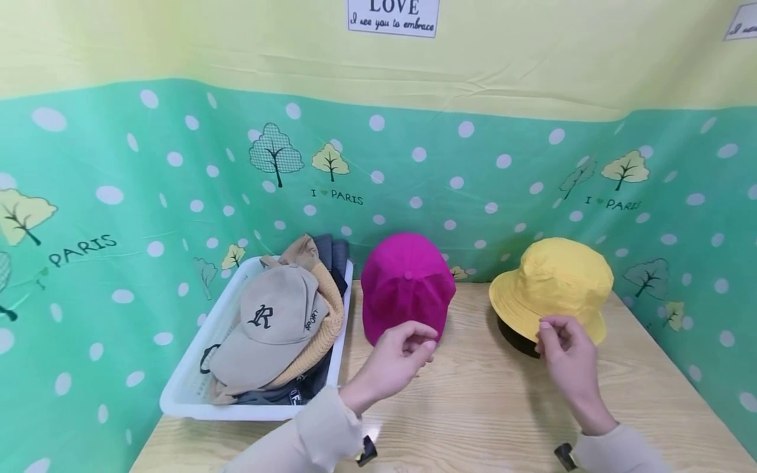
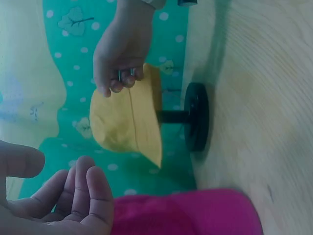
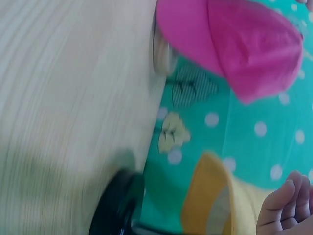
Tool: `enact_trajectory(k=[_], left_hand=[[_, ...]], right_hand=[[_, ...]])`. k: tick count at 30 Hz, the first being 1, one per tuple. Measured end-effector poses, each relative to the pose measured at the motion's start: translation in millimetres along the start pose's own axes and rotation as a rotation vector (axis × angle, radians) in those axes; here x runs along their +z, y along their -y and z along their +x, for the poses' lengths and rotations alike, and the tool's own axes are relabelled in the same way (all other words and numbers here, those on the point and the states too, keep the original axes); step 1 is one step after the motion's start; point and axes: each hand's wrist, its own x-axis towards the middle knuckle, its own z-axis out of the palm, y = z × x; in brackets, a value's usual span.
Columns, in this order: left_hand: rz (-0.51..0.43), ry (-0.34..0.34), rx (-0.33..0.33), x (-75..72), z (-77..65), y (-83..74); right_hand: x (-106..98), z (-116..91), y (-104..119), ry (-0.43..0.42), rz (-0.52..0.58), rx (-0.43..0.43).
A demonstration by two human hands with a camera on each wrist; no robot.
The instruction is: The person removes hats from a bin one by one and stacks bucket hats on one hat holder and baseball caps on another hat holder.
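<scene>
Left hand: I see the left hand (image 1: 393,358) in the lower middle of the frame, fingers loosely bent, gap between thumb and fingers, nothing held; nearest thing is the magenta cap.
Magenta cap: magenta cap (image 1: 408,282) at centre, brim toward the viewer; my right-wrist view shows a pale round base (image 3: 164,54) beside its brim.
Right hand: right hand (image 1: 569,358) lower right, fingers loosely curled, nothing visible in its grasp; overlaps the yellow hat's brim in my head view, contact I can't tell.
Yellow hat: yellow bucket hat (image 1: 552,279) right of centre, on a black stand (image 2: 196,117) with a round foot.
Basket: white basket (image 1: 248,412) left of centre, full of headwear.
Basket top: beige cap (image 1: 269,309) with a black letter and "SPORT", over a tan knitted piece (image 1: 334,309); dark fabric under and behind.
Surface: wood-grain counter (image 1: 473,407), lower part of frame.
Backdrop: green dotted curtain (image 1: 437,157), yellow above.
</scene>
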Motion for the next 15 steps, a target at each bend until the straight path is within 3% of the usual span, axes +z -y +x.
enact_trajectory(k=[9, 15], left_hand=[[0.108, -0.042, -0.013, -45.9, -17.0, -1.3], [0.178, -0.069, -0.003, -74.4, -24.1, -2.3]], right_hand=[[49.4, -14.7, 8.6, 0.167, 0.085, -0.047], [75.6, -26.3, 13.0, 0.226, 0.147, -0.059]])
